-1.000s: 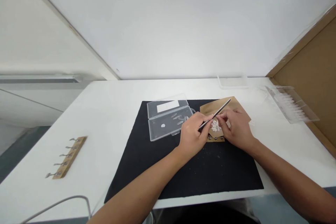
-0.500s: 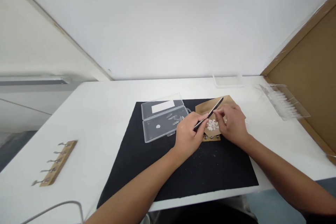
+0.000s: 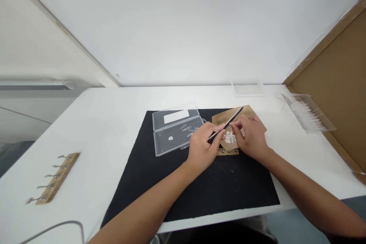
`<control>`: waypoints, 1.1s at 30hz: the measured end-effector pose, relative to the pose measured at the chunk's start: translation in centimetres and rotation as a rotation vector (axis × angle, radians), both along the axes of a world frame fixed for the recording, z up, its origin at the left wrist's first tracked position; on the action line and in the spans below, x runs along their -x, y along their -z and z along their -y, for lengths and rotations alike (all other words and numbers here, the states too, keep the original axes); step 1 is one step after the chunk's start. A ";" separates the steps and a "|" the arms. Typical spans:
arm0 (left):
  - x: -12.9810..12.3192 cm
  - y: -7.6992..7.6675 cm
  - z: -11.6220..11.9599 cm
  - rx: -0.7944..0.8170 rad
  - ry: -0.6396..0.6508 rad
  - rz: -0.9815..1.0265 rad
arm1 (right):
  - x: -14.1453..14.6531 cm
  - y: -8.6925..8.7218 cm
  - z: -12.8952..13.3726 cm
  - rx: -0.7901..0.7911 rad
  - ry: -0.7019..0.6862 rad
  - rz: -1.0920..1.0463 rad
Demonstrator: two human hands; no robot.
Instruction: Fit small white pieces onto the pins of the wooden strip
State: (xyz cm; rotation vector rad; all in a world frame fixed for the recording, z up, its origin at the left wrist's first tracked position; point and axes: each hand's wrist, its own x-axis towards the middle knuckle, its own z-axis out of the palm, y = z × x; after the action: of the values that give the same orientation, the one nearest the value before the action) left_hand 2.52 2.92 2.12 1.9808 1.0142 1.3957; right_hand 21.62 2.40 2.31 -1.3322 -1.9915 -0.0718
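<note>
My left hand (image 3: 201,143) is closed around a slim nail file (image 3: 235,115), dark with a pale face, slanting up to the right. Close to the file's middle, my right hand (image 3: 251,134) pinches something too small to make out. Below the hands, small white pieces like nail tips (image 3: 229,137) lie heaped on a brown sheet of paper (image 3: 224,117). A wooden strip with metal hooks (image 3: 223,152) is partly covered by that paper. Left of my hands an open clear plastic case (image 3: 160,146) holds a few clear pieces and a white dot.
A black mat (image 3: 160,190) lies under the work on the white table (image 3: 94,122). Another wooden hook strip (image 3: 58,179) stands at the left. Clear trays sit at the back (image 3: 248,90) and right (image 3: 311,114). Cardboard (image 3: 337,68) walls the right side.
The view has shifted slightly, moving everything a little left. My right fingers stay pinched beside the nail file, and my left hand keeps its hold on it.
</note>
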 end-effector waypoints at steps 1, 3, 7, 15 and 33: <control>0.0 0.0 0.0 -0.001 0.002 0.001 | 0.0 0.0 0.0 0.000 -0.042 0.025; -0.1 0.1 -0.1 0.001 0.003 0.008 | 0.0 -0.1 -0.1 -0.038 -0.037 0.038; -0.3 0.1 0.1 0.018 -0.015 0.020 | -0.3 -0.4 -0.3 -0.051 0.120 -0.014; -0.2 -0.1 0.2 0.034 -0.015 0.018 | 0.2 -0.5 0.1 0.019 0.076 -0.019; -0.2 0.1 0.3 0.097 -0.016 0.020 | 0.3 -0.3 0.5 0.052 -0.018 0.034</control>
State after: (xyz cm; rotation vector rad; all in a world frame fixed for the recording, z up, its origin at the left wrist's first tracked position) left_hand 2.71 2.62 2.04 1.8897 1.0699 1.3462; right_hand 21.34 1.92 2.59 -1.3541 -2.0464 -0.0346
